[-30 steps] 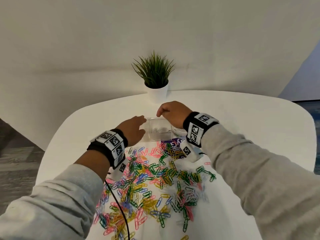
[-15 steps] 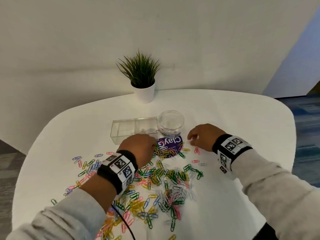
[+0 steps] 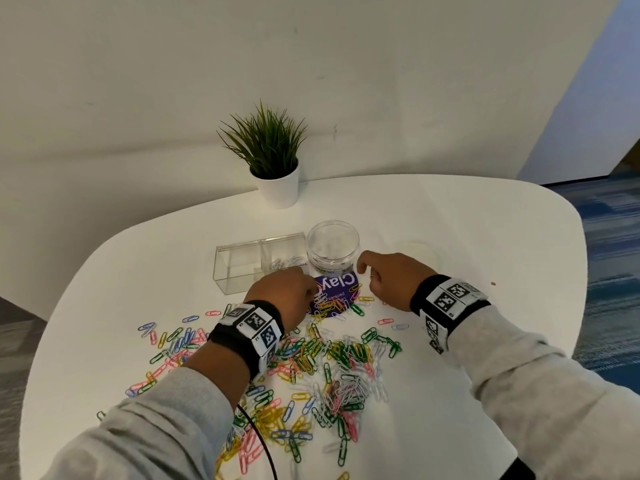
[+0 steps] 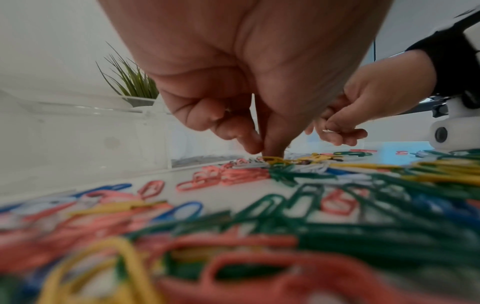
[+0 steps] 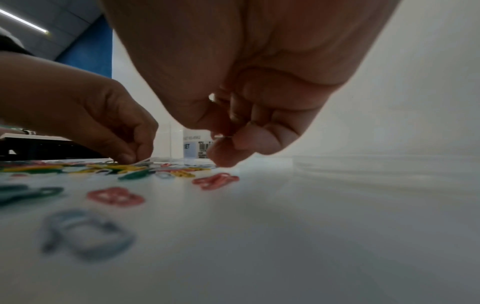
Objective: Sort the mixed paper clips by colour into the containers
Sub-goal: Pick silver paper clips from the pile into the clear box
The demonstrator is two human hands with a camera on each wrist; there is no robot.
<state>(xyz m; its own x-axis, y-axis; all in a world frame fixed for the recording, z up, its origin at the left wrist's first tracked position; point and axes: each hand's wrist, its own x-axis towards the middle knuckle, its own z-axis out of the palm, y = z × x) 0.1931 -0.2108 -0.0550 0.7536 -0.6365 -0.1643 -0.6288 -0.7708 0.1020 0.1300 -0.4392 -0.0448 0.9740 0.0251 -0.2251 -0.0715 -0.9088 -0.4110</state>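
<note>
A mixed heap of coloured paper clips (image 3: pixel 329 362) covers the near half of the white table (image 3: pixel 485 230). Behind it stand a clear two-part box (image 3: pixel 242 268) holding a few white clips and a clear round jar (image 3: pixel 332 247). A purple round lid (image 3: pixel 337 292) lies in front of the jar with clips on it. My left hand (image 3: pixel 313 296) (image 4: pixel 265 151) has thumb and forefinger pinched on a clip on that lid. My right hand (image 3: pixel 365 275) (image 5: pixel 223 144), just right of the lid, pinches a thin white clip (image 4: pixel 329 130) above the table.
A potted plant (image 3: pixel 273 161) stands at the table's far edge by the wall. A faint clear disc (image 3: pixel 417 252) lies right of the jar. A black cable (image 3: pixel 259 441) runs over the near clips. Stray clips (image 5: pixel 114 198) lie under my right wrist.
Both hands have come back from the clear box to the clips by the purple lid. The left went down onto the lid; the right then shifted left towards the jar.
</note>
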